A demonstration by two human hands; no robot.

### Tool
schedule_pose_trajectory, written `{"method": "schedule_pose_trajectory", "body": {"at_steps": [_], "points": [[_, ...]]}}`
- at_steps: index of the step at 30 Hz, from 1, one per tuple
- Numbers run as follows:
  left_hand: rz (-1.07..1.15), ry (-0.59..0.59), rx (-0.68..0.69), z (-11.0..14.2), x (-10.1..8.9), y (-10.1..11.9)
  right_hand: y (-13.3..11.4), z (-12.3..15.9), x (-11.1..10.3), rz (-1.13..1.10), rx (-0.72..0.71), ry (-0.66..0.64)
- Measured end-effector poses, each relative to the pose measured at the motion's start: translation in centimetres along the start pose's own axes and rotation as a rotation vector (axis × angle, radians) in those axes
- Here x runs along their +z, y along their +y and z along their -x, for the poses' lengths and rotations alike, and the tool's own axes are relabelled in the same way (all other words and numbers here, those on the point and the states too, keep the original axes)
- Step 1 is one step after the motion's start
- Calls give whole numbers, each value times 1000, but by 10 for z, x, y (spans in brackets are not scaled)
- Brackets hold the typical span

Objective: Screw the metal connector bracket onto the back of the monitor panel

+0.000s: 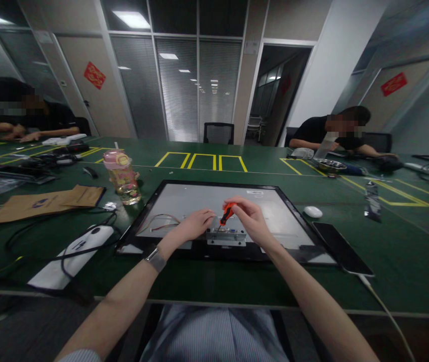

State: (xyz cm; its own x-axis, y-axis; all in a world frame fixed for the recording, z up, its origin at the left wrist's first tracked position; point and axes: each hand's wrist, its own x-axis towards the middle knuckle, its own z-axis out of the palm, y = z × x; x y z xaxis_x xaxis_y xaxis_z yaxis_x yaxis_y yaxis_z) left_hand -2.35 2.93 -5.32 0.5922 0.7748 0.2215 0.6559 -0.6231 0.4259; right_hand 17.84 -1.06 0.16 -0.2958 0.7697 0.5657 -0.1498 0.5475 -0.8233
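Observation:
A flat display panel (176, 201) with a black frame lies back side up on the table before me. Near its front edge sits a metal bracket (226, 240) with a small circuit board (233, 231) and connectors. My right hand (252, 219) pinches the handle of an orange and black screwdriver (228, 214). The tool leans, its tip pointing down at the board's left part. My left hand (196, 223) reaches in with fingers stretched out beside the bracket's left end; whether the fingertips touch it I cannot tell. Thin wires (161, 221) lie on the panel left of that hand.
To the left stand a pink-lidded bottle (120, 176), brown paper envelopes (44, 203) and a white power strip (73, 256) with black cables. A phone (342, 249) on a cable and a white case (313, 211) lie right. Two people (335, 130) sit across the table.

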Motion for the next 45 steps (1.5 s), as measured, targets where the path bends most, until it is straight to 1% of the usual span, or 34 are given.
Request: {"method": "schedule_pose_trajectory", "body": {"at_steps": [5, 9, 12, 20, 24, 26, 30, 34, 40, 45], "points": [[-14, 21, 5, 2, 1, -2, -6, -1, 0, 71, -20, 10], [-12, -1, 14, 1, -2, 1, -7, -1, 1, 124, -58, 32], [-17, -5, 4, 1, -3, 3, -7, -1, 0, 122, -43, 43], [-22, 17, 14, 2, -1, 0, -9, 0, 0, 101, -30, 5], [-10, 3, 12, 1, -2, 2, -6, -1, 0, 81, -55, 15], [-8, -8, 4, 0, -3, 3, -4, -1, 0, 53, -38, 17], [-11, 5, 4, 1, -2, 3, -3, 0, -2, 13, 4, -17], [-12, 11, 10, 2, -1, 1, -2, -1, -2, 2, -8, -38], [-4, 0, 14, 1, 0, -1, -2, -1, -3, 54, -31, 33], [-25, 0, -10, 1, -1, 0, -4, -1, -4, 73, -45, 11]]}}
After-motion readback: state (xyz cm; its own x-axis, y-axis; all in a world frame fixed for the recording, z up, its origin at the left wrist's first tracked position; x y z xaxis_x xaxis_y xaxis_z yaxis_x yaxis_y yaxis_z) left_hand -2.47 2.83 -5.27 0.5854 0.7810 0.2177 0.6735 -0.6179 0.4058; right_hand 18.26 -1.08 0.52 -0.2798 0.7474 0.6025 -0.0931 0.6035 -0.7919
